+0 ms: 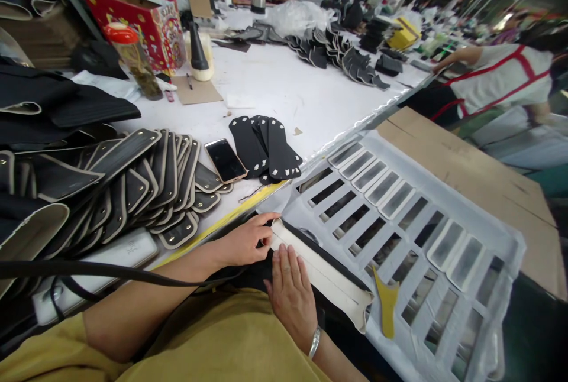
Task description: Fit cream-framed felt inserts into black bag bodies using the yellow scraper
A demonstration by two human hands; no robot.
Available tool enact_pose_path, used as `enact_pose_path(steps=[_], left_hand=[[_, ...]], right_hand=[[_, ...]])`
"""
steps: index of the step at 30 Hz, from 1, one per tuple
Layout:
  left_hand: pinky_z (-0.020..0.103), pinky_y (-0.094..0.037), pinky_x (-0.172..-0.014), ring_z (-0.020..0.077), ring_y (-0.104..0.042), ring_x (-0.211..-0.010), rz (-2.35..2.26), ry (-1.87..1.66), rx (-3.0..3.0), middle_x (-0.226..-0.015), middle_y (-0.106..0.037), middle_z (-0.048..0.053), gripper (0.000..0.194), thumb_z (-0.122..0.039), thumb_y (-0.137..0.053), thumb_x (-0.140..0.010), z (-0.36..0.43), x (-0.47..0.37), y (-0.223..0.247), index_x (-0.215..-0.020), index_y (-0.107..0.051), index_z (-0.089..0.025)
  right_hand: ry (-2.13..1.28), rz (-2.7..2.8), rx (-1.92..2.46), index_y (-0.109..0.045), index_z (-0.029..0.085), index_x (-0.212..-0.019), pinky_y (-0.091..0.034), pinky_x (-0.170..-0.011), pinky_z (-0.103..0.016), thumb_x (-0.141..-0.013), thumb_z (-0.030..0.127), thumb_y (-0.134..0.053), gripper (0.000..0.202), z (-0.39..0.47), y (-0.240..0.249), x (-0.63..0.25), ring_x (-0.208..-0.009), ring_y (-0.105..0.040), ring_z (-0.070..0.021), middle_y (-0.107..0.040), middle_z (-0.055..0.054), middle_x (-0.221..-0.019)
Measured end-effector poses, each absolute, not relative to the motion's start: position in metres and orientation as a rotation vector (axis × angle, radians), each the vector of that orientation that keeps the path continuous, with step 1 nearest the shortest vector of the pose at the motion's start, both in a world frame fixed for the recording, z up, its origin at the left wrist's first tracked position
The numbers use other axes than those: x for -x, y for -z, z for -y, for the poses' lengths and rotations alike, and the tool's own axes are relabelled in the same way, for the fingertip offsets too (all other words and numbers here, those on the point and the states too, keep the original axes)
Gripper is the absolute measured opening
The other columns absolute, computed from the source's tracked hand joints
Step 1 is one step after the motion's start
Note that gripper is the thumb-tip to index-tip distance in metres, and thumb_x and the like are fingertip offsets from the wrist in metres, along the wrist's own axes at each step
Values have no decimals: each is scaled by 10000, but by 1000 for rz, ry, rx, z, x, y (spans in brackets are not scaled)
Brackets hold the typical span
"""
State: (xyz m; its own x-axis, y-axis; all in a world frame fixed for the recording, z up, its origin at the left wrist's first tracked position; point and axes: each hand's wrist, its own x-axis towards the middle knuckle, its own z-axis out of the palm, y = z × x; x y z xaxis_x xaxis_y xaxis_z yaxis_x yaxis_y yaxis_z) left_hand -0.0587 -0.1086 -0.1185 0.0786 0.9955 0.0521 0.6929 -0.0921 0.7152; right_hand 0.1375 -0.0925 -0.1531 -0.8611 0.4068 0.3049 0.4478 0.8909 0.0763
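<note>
On my lap, by the table edge, lies a long black panel with a cream lining (319, 272) facing up; a stitched line runs along it. My left hand (248, 240) is at its upper left end, fingers curled in a grip on the edge there. Flat on the lining rests my right hand (290, 290), fingers stretched out side by side, with a silver bracelet at the wrist. What lies under the panel is hidden. Just right of its lower end sits a yellow forked piece (387, 302) on a grey slotted tray (350, 216).
Several black pieces with pale edges (151, 175) are piled at left. A phone (225, 160) and black rounded pieces (277, 148) lie on the white table (266, 86). Farther back are a jar (135, 62), a red box (133, 12) and a glue bottle (202, 57). Another person (497, 77) bends at right.
</note>
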Motion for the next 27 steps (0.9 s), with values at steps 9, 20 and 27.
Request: enact_pose_path(steps=[9,20,27], left_hand=[[314,-345,-1025,217,-404,-1256,-1573,-777,-1822,-1436,-318,86,64,-122,-532,-737,112,63,122,-703,-526,-175],[369,-277,-1075,234,-305,-1319,-1545,-655,-1925,-1457,-269,123,158,-132,-618,-735,119,61,119,-835,-506,-182],[413,-371,-1011,235,-426,-1234,-1618,-832,-1717,-1398,-356,141,344,-284,-623,-752,126,56,120,-1019,-424,-197]], right_hand=[[174,2806,643,-390,10,-1333,-268,-1070,-428,-890,320,-466,546,94,154,-128,-1318,-283,-319,-336,-191,-1417],[343,2842,650,-405,63,-1334,-262,-1073,-425,-905,224,-431,458,86,139,-212,-1327,-270,-291,-349,-137,-1426],[303,2834,694,-416,65,-1324,-264,-1067,-441,-882,264,-490,491,94,133,-214,-1323,-280,-282,-364,-132,-1419]])
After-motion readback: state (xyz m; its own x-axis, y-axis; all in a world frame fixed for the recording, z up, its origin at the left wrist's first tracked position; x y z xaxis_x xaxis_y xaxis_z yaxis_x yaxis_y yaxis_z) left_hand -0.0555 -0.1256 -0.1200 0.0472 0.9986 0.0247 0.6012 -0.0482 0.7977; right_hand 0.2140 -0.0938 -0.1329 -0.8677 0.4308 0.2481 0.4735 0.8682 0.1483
